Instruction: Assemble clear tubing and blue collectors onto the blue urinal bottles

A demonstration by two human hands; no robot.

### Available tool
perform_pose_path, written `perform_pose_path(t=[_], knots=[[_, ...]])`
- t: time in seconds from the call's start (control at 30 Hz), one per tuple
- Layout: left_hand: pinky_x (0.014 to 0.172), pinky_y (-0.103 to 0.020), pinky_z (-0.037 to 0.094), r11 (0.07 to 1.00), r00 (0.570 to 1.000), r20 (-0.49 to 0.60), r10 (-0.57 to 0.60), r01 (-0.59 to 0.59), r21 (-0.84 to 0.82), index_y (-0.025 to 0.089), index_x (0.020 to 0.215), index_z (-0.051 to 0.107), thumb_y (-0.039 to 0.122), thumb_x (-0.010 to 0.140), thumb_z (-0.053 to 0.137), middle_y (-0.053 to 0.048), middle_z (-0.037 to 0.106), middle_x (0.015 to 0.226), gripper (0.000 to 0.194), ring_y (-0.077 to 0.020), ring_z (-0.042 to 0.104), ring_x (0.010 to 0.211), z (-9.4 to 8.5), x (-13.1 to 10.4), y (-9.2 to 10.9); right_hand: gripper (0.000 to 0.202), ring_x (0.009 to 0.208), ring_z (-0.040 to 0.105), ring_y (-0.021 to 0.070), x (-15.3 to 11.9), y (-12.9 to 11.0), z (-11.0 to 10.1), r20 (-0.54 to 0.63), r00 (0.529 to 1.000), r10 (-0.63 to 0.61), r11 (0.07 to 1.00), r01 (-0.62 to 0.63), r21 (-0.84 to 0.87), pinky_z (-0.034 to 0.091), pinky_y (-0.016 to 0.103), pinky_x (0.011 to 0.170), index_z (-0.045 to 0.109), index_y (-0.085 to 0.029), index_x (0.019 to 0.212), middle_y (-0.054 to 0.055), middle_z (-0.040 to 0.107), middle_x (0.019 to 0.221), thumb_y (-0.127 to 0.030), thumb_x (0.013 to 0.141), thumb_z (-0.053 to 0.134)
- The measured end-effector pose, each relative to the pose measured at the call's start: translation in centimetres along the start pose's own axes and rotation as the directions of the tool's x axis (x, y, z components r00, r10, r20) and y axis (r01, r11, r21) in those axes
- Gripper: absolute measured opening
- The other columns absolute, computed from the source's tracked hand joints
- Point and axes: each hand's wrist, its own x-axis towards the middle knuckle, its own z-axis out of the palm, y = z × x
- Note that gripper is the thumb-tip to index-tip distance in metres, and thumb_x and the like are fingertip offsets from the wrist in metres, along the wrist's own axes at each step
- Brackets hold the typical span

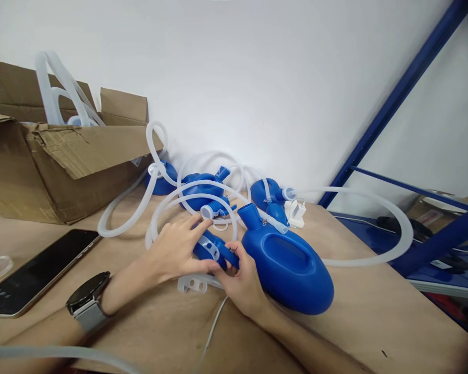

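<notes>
A small blue plastic piece (pixel 222 250) with a translucent strap (pixel 208 247) with holes is held between my two hands above the table. My left hand (pixel 181 248) is closed on its left side, fingers over the top and thumb below. My right hand (pixel 244 283) pinches the rounded right end between thumb and fingers. Just right of the hands, a large blue bottle (pixel 288 262) with a moulded handle lies on its side, its open neck pointing up and left. Another translucent strap with holes (pixel 193 283) lies beneath my hands. My fingers hide part of the blue piece.
More blue bottles (pixel 203 189) and looped clear hoses (pixel 159 208) lie along the wall. An open cardboard box (pixel 62 171) with hoses stands at left, near a phone (pixel 39 270). A white charger (pixel 296 214) sits behind the bottle. Blue shelving posts (pixel 398 88) rise at right.
</notes>
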Motion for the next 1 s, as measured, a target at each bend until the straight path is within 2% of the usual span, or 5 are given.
perform_pose_path(t=[0.07,0.13,0.27,0.5,1.0], knots=[[0.102,-0.046,0.054,0.981,0.993,-0.006,0.114,-0.113,-0.155,0.019,0.137,0.058,0.075,0.097,0.023,-0.016,0.056,0.140,0.076,-0.0308,0.059,0.124,-0.1,0.0,-0.3,0.029,0.055,0.042,0.0091,0.2,-0.2,-0.4,0.008,1.000,-0.021,1.000,0.021,-0.019,0.037,0.022,0.050,0.052,-0.019,0.094,-0.006,0.048,0.066,-0.037,0.086,0.073],[0.107,-0.039,0.050,0.954,0.984,-0.015,0.175,-0.174,-0.246,0.021,0.131,0.060,0.051,0.107,0.030,-0.011,0.058,0.136,0.049,-0.0240,0.056,0.126,-0.1,0.0,-0.5,0.026,0.054,0.040,0.0090,0.2,-0.5,-0.9,0.033,0.996,-0.086,0.996,0.087,-0.033,0.035,0.022,0.050,0.051,-0.020,0.094,-0.007,0.043,0.064,-0.034,0.085,0.071],[0.094,-0.033,0.051,0.937,0.964,-0.117,0.238,-0.260,-0.235,0.019,0.112,0.064,0.029,0.106,0.040,-0.008,0.064,0.114,0.027,-0.0192,0.058,0.107,0.4,0.1,-0.2,0.030,0.062,0.050,0.0123,-0.1,-1.6,-1.8,0.142,0.970,-0.196,0.981,0.193,0.035,0.042,0.024,0.057,0.053,-0.018,0.110,-0.002,0.053,0.073,-0.035,0.088,0.063],[0.082,-0.032,0.053,0.930,0.907,-0.237,0.349,-0.366,-0.030,0.016,0.102,0.062,0.021,0.103,0.043,-0.008,0.065,0.100,0.020,-0.0191,0.058,0.095,0.7,0.2,0.9,0.036,0.058,0.043,0.0107,0.0,-2.3,-1.6,0.143,0.986,-0.090,0.992,0.101,-0.071,0.032,0.026,0.056,0.052,-0.017,0.075,-0.001,0.050,0.064,-0.045,0.099,0.051],[0.087,-0.033,0.052,0.906,0.897,-0.215,0.386,-0.413,-0.097,0.017,0.100,0.064,0.020,0.100,0.049,-0.007,0.067,0.103,0.015,-0.0189,0.059,0.098,0.1,0.0,1.2,0.041,0.067,0.040,0.0135,-0.2,-1.9,-1.5,0.163,0.987,0.002,0.999,-0.008,0.032,0.036,0.027,0.063,0.048,-0.018,0.073,0.000,0.045,0.070,-0.047,0.102,0.043]])
